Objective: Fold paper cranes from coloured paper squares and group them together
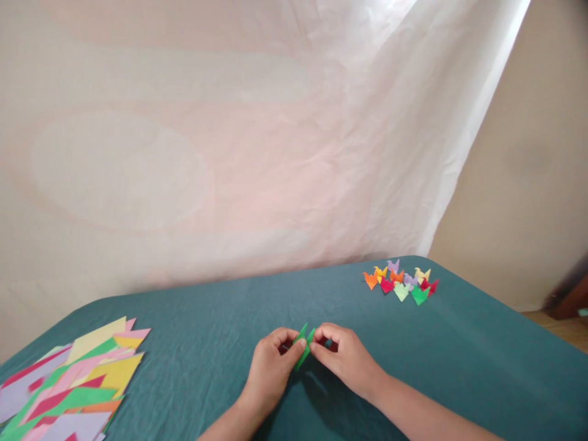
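Note:
A small folded green paper piece [304, 344] stands between both my hands just above the teal tablecloth [206, 324]. My left hand [272, 367] pinches its left side with thumb and fingers curled closed. Fingers of my right hand [344, 356] are closed on its right side. The lower part of the green paper is hidden behind my fingers.
A cluster of several small folded paper figures [401, 282] in orange, yellow, purple, red and green sits at the table's far right. A loose pile of coloured paper sheets [73, 383] lies at the near left edge. A white sheet [239, 135] hangs behind the table.

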Motion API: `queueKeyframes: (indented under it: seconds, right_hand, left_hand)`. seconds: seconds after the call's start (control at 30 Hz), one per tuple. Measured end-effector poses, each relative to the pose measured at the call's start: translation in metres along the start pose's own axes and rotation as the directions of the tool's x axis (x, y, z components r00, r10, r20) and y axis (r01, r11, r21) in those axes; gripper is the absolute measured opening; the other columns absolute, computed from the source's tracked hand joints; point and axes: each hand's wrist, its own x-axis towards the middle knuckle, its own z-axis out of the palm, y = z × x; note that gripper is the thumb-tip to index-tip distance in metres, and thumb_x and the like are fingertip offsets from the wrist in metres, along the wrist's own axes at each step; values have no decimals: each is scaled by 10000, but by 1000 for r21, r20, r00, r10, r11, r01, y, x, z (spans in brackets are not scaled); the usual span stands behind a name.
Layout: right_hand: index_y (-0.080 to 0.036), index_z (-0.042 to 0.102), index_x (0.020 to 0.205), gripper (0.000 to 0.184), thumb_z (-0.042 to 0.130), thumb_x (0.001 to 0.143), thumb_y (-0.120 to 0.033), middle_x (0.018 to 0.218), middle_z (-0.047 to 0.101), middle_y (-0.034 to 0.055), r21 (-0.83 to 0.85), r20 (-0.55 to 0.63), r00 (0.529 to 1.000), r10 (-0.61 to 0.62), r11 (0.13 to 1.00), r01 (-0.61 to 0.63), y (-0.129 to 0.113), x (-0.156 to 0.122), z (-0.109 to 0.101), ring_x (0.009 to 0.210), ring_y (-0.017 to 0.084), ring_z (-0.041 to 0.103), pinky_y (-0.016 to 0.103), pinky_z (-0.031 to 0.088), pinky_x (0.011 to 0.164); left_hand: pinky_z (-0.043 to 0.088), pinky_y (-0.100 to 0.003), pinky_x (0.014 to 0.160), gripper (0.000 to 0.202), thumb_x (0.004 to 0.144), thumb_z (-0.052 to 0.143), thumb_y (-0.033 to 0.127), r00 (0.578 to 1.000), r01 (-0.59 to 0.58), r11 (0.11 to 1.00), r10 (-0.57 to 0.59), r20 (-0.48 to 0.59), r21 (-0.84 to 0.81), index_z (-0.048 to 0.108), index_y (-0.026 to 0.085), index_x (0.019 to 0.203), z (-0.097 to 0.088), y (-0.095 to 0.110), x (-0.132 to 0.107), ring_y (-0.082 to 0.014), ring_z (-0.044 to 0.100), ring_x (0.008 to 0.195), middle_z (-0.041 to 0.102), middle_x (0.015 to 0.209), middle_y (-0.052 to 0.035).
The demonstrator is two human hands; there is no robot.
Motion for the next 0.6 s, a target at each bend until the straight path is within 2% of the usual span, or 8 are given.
queueKeyframes:
  seconds: [0.23,0.5,0.6]
  right_hand:
    - [-168,568,652,153,561,801,-203,648,547,-23,-35,-23,1000,-19,999,18,2,0,2,625,120,503,211,364,580]
    - [-172,535,639,155,552,794,-169,629,535,-28,-119,-31,999,-6,993,2,6,0,8,611,117,496,211,347,572]
    - [-180,506,656,158,538,810,-166,643,525,-27,-184,-49,998,-43,982,34,5,-3,10,613,121,485,221,346,584]
  left_hand:
    - [372,-206,589,199,798,572,322,999,-48,996,49,-16,79,626,158,699,2,-4,0,-133,487,614,551,642,10]
    - [370,-225,619,194,822,529,281,996,-85,973,91,-22,215,599,163,685,3,2,-4,-142,506,641,572,663,6]
    - [372,-227,626,206,838,512,290,994,-98,970,106,-25,222,598,164,699,4,4,-5,-144,509,651,571,670,5]
